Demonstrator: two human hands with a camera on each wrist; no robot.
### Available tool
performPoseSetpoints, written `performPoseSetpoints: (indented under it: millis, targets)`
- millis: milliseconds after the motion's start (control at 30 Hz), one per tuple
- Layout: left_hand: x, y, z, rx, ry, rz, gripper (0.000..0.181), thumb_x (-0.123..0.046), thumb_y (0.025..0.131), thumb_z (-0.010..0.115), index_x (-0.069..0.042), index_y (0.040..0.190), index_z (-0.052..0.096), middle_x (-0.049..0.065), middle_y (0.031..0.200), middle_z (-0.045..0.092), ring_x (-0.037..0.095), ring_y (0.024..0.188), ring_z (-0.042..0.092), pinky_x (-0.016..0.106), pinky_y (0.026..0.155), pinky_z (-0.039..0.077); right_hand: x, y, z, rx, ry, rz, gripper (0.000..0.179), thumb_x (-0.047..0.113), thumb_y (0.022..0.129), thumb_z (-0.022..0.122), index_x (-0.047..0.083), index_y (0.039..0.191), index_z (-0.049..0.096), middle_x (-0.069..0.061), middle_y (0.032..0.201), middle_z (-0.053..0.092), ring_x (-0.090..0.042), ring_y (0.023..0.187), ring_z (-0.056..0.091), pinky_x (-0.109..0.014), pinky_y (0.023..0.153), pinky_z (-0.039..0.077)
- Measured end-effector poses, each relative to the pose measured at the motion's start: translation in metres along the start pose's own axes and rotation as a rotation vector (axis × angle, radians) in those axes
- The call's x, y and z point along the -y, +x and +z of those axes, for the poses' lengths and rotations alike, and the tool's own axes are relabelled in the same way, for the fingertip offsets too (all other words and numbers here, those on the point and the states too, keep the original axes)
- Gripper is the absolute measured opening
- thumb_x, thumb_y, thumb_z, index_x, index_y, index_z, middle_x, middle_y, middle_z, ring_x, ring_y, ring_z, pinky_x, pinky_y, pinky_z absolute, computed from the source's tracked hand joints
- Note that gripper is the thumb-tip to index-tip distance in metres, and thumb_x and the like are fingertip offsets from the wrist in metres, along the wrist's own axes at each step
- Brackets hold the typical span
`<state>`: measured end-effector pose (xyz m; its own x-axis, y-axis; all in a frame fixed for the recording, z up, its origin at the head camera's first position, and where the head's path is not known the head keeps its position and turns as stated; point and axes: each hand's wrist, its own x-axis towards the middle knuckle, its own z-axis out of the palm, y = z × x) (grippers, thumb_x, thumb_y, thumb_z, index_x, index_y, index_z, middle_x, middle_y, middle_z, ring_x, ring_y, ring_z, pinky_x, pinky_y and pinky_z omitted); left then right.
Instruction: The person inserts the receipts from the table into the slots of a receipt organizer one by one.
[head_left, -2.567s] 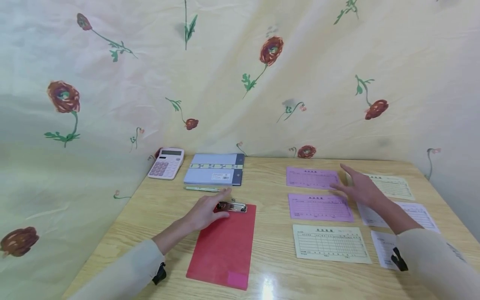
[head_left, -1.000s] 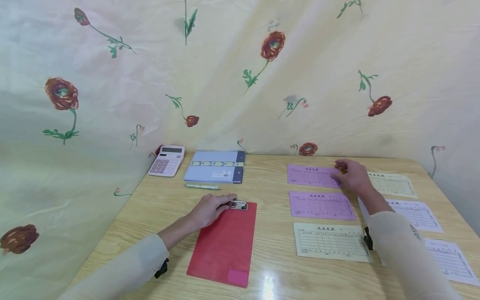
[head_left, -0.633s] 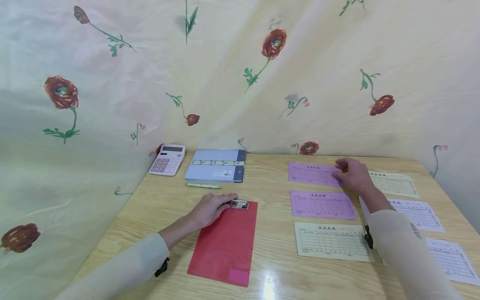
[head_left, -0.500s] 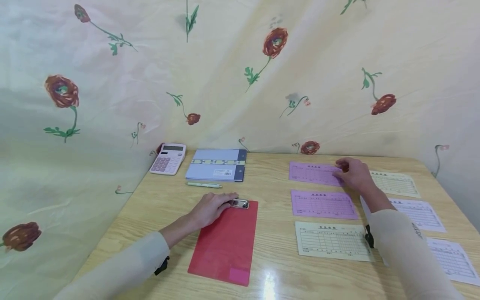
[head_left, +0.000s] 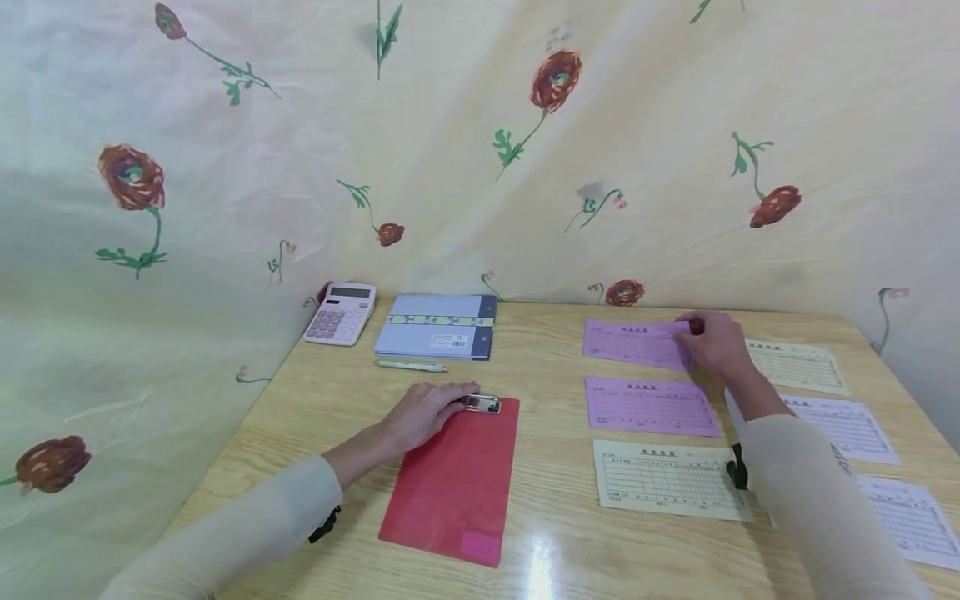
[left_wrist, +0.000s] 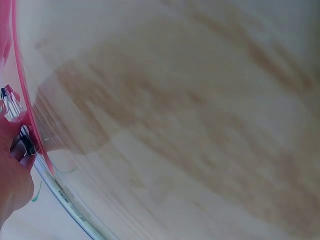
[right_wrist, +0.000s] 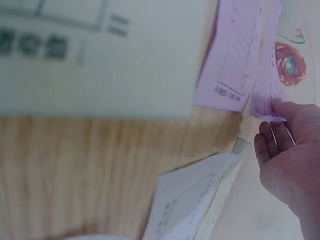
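A red clipboard (head_left: 452, 483) lies on the wooden table, its metal clip (head_left: 483, 403) at the far end. My left hand (head_left: 422, 417) holds that end, thumb and fingers at the clip; in the left wrist view the fingers (left_wrist: 15, 142) bend round the clip beside the red edge. At the back right, my right hand (head_left: 718, 346) pinches the right end of the far purple form slip (head_left: 633, 342). That end is raised and curves up in the right wrist view, where the thumb lies on the slip (right_wrist: 267, 95) and the other fingers curl below.
A second purple slip (head_left: 651, 406) and a pale green slip (head_left: 667, 481) lie nearer. Further right are another pale green slip (head_left: 798, 367) and white slips (head_left: 843, 427), partly under my right arm. Behind the clipboard are a pen (head_left: 412, 365), a blue notebook (head_left: 423, 333) and a calculator (head_left: 341, 315).
My right hand has gone from spread fingers over the far purple slip to pinching its right end, which now rises slightly. My left hand has settled on the clipboard's clip.
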<state>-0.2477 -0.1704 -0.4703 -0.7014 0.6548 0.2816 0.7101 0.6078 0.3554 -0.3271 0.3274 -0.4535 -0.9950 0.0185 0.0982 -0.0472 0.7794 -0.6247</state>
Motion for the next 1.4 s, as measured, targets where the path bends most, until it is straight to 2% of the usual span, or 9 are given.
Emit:
performPoseSetpoints:
  millis: [100,267,400,533,700,933,1167,1233,1400]
  targets:
    - [0.000,0.000,0.001,-0.007,0.005,0.004,0.042,-0.001,0.100,0.071,-0.005,0.142,0.067,0.012,0.139,0.069,0.021,0.117,0.071,0.036,0.095,0.058,0.003,0.001,-0.002,-0.060,-0.015,-0.021,0.034,0.014,0.107,0.059,-0.011,0.129,0.065,-0.031,0.116,0.063,-0.040,0.098,0.057,-0.043,0.074,0.049]
    - [0.002,0.000,0.000,0.003,0.022,0.001,0.044,-0.002,0.100,0.072,-0.006,0.143,0.067,0.011,0.137,0.070,0.016,0.104,0.073,0.031,0.090,0.060,0.012,0.003,-0.008,-0.125,0.011,-0.062,0.032,0.016,0.108,0.061,-0.011,0.125,0.068,-0.033,0.116,0.067,-0.041,0.100,0.061,-0.041,0.078,0.049]
    - [0.002,0.002,-0.001,0.021,0.037,0.013,0.045,-0.003,0.100,0.072,-0.007,0.144,0.066,0.010,0.135,0.072,0.012,0.090,0.070,0.024,0.083,0.059,0.022,0.001,-0.014,-0.153,0.047,-0.115,0.030,0.013,0.106,0.066,-0.011,0.122,0.071,-0.033,0.115,0.071,-0.038,0.097,0.066,-0.023,0.071,0.049]
    - [0.002,0.003,-0.004,0.026,0.056,0.041,0.045,-0.004,0.100,0.072,-0.007,0.145,0.066,0.009,0.136,0.071,0.011,0.088,0.070,0.021,0.082,0.058,0.036,-0.006,-0.016,-0.123,0.080,-0.153,0.029,0.013,0.106,0.067,-0.010,0.122,0.072,-0.033,0.114,0.072,-0.040,0.095,0.071,-0.010,0.064,0.046]
    - [0.002,0.003,-0.004,0.035,0.069,0.047,0.045,-0.005,0.101,0.072,-0.009,0.145,0.066,0.008,0.138,0.070,0.010,0.088,0.069,0.019,0.081,0.057,0.059,-0.014,-0.014,-0.096,0.108,-0.219,0.027,0.013,0.105,0.068,-0.010,0.119,0.074,-0.031,0.110,0.074,-0.041,0.091,0.074,-0.012,0.065,0.050]
    - [0.003,0.001,-0.003,0.038,0.050,0.044,0.045,-0.005,0.101,0.072,-0.008,0.145,0.066,0.008,0.140,0.069,0.010,0.092,0.071,0.022,0.086,0.058,0.081,-0.024,-0.007,-0.075,0.166,-0.273,0.021,0.010,0.104,0.069,-0.008,0.114,0.076,-0.026,0.103,0.077,-0.030,0.081,0.074,-0.025,0.067,0.059]
    - [0.004,0.000,-0.001,0.039,0.056,0.040,0.044,-0.005,0.101,0.071,-0.008,0.145,0.066,0.008,0.140,0.068,0.013,0.105,0.072,0.026,0.090,0.058,0.091,-0.033,-0.008,-0.057,0.185,-0.295,0.018,0.008,0.104,0.069,-0.005,0.114,0.077,-0.022,0.100,0.077,-0.022,0.078,0.072,-0.019,0.065,0.056]
    - [0.005,0.000,-0.001,0.037,0.059,0.042,0.044,-0.005,0.101,0.071,-0.008,0.145,0.066,0.008,0.140,0.069,0.015,0.109,0.073,0.028,0.092,0.058,0.094,-0.036,-0.010,-0.051,0.178,-0.308,0.017,0.008,0.104,0.069,-0.003,0.114,0.077,-0.021,0.100,0.078,-0.022,0.078,0.072,-0.023,0.066,0.057]
    - [0.005,0.000,-0.002,0.030,0.070,0.054,0.043,-0.005,0.101,0.072,-0.007,0.143,0.067,0.009,0.138,0.070,0.018,0.113,0.073,0.031,0.092,0.058,0.105,-0.045,-0.013,-0.040,0.210,-0.335,0.016,0.006,0.103,0.070,-0.003,0.113,0.078,-0.020,0.100,0.078,-0.017,0.077,0.073,-0.024,0.067,0.058]
